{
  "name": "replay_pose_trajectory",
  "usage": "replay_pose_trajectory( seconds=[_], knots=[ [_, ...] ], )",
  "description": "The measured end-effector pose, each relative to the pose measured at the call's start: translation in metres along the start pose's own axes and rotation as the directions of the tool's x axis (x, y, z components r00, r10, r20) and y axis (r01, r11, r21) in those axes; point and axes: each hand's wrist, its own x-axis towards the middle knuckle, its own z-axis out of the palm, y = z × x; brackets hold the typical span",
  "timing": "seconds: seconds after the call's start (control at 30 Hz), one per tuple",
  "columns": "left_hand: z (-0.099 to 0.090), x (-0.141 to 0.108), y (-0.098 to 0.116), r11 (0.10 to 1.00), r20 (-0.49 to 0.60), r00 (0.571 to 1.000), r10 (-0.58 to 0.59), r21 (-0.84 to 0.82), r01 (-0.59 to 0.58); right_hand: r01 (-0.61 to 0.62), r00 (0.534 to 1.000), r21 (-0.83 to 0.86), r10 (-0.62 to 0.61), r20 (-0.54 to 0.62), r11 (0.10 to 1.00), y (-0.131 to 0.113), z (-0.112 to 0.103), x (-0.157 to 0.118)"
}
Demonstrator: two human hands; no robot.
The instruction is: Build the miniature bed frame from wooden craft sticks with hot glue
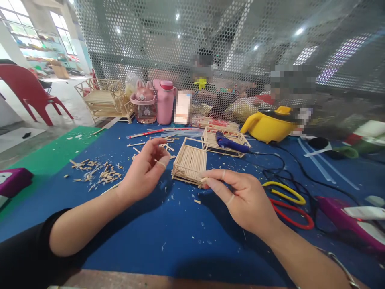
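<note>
A small frame of thin wooden sticks (pixel 191 159) with a slatted floor lies on the blue table mat (pixel 180 241) between my hands. The thumb and forefinger of my right hand (pixel 240 194) are pinched at its near right corner. My left hand (pixel 147 170) is raised just left of the frame, fingers curled and apart, with nothing visible in them. Behind the frame, a blue glue gun (pixel 231 143) rests on a second stick frame (pixel 210 143). One short stick piece (pixel 197 202) lies in front.
Stick scraps (pixel 105 174) lie at the left. A yellow pot (pixel 269 125), pink bottle (pixel 165 103), clear jar (pixel 146 108) and larger stick model (pixel 104 100) stand behind. Scissors with yellow and red handles (pixel 293 218) and black cables lie at the right.
</note>
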Motion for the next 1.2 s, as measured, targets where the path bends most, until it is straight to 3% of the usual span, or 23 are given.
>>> replay_pose_trajectory(
  seconds=[0.17,0.33,0.57,0.7,0.77,0.83,0.93,1.07,1.13,1.2],
  knots=[
    [0.008,0.002,-0.012,0.975,0.246,0.948,-0.200,-0.048,0.218,-0.228,0.973,0.210,0.216,0.078,0.951,0.002,-0.003,0.002],
    [0.016,-0.003,-0.011,0.976,0.254,0.948,-0.192,-0.050,0.211,-0.344,0.939,0.387,0.310,0.150,0.855,0.007,-0.002,0.006],
    [0.020,-0.012,-0.006,0.981,0.273,0.948,-0.163,-0.060,0.185,-0.373,0.923,0.562,0.353,0.150,0.738,0.017,0.001,0.008],
    [0.021,-0.017,-0.002,0.982,0.275,0.947,-0.167,-0.044,0.186,-0.381,0.919,0.564,0.369,0.142,0.733,0.018,-0.001,0.008],
    [0.020,-0.020,0.002,0.997,0.176,0.982,-0.074,0.043,0.068,-0.387,0.918,0.539,0.367,0.151,0.748,0.016,-0.003,0.009],
    [0.019,-0.022,0.008,0.967,0.069,0.986,0.149,0.198,-0.160,-0.404,0.913,0.512,0.364,0.182,0.758,0.012,-0.005,0.008],
    [0.019,-0.026,0.018,0.819,0.086,0.886,0.455,0.350,-0.455,-0.441,0.897,0.489,0.347,0.275,0.752,0.003,-0.003,0.006],
    [0.021,-0.027,0.026,0.725,0.172,0.797,0.580,0.339,-0.600,-0.484,0.864,0.463,0.325,0.383,0.742,-0.007,0.002,0.002],
    [0.022,-0.027,0.027,0.718,0.180,0.781,0.598,0.314,-0.621,-0.479,0.862,0.436,0.316,0.395,0.762,-0.010,0.003,0.000],
    [0.021,-0.026,0.026,0.738,0.172,0.793,0.585,0.294,-0.608,-0.401,0.901,0.379,0.283,0.330,0.834,-0.012,0.002,-0.002]
  ],
)
